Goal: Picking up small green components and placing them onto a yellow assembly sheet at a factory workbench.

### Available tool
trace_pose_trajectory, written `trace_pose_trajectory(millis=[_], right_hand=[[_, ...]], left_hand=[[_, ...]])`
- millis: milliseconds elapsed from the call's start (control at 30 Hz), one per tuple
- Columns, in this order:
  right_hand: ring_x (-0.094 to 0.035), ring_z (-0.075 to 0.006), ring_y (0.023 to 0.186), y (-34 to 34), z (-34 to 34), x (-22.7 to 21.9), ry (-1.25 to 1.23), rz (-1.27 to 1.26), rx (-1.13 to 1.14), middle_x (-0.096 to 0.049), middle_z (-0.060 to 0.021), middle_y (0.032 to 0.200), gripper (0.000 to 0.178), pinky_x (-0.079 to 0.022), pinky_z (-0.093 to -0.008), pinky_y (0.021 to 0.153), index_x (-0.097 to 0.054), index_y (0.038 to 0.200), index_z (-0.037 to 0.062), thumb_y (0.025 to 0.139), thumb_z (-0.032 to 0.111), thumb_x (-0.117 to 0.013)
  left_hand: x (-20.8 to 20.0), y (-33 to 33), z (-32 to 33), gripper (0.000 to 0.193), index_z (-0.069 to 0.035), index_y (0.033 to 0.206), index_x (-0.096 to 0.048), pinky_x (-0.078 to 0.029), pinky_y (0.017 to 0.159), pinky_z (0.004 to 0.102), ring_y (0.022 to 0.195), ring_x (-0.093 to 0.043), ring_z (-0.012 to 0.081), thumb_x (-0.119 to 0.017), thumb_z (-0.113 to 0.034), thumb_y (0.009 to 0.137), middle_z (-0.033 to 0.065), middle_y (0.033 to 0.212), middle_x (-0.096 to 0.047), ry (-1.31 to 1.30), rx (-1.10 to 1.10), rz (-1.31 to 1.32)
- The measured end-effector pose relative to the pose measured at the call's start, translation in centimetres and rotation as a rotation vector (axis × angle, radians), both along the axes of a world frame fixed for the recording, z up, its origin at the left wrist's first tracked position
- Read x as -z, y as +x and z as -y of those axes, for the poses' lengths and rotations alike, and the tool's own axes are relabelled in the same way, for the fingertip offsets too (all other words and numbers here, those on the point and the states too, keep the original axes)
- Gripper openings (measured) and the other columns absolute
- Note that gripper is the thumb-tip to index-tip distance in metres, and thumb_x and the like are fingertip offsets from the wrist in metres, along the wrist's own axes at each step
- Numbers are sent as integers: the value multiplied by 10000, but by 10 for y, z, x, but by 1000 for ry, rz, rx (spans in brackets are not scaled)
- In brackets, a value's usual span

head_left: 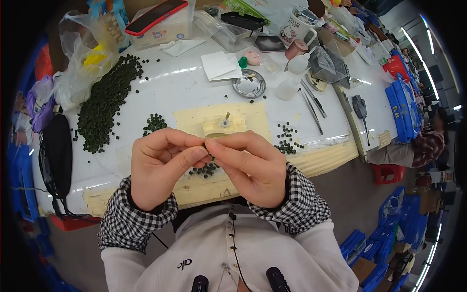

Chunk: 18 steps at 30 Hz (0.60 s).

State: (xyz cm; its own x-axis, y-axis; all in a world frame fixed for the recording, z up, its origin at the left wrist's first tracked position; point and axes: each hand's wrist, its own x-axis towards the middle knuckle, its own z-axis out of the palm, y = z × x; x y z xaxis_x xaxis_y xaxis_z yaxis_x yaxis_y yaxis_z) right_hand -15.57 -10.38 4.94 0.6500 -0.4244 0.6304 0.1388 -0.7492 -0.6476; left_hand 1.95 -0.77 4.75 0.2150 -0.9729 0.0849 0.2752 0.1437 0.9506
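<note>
My left hand [158, 163] and my right hand [258, 168] meet over the near edge of the table, fingertips pinched together. Between them shows a tiny dark piece [210, 155], mostly hidden by the fingers. Just beyond the hands, a pale block [210, 125] with an upright brass-coloured pin [227, 117] rests on a yellow sheet [187, 116]. Several small black-green pieces [206, 169] lie below the fingertips. A small heap of like pieces [154, 123] sits beyond my left hand, and a scattered group [288, 141] lies to the right.
At the left spreads a large pile of dark pieces [104, 102] beside plastic bags [75, 82]. Further back are a round metal dish [249, 86], white paper [221, 65], a red-edged phone [155, 17] and a mug [295, 29]. Tweezers [311, 112] lie at the right.
</note>
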Motion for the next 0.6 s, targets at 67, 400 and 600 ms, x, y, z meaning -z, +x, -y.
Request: trace_pose_trajectory(millis=[67, 400, 600], right_hand=[[-632, -229, 813, 8, 5, -9, -60, 27, 5, -651, -108, 997, 462, -527, -299, 692, -657, 1186, 31, 747, -109, -676], [-636, -237, 845, 54, 4, 16, -48, 120, 3, -625, -130, 985, 424, -528, -301, 718, -629, 1202, -10, 788, -102, -641], [-650, -216, 820, 55, 4, 18, -12, 71, 8, -625, -138, 1021, 408, -536, -275, 685, -618, 1221, -13, 823, -101, -628]], left_hand=[[-6, 8, 6, 127, 65, 1009, -628, -571, 748, 257, 834, -684, 163, -644, 43, 885, 145, 910, -698, -88, 0, 45], [29, 40, 13, 135, 56, 993, -629, -562, 724, 252, 790, -671, 152, -662, 54, 862, 128, 887, -694, -179, -125, 8], [30, 40, 14, 144, 58, 1005, -641, -561, 734, 251, 803, -670, 145, -668, 41, 864, 125, 895, -694, -144, -148, 35]])
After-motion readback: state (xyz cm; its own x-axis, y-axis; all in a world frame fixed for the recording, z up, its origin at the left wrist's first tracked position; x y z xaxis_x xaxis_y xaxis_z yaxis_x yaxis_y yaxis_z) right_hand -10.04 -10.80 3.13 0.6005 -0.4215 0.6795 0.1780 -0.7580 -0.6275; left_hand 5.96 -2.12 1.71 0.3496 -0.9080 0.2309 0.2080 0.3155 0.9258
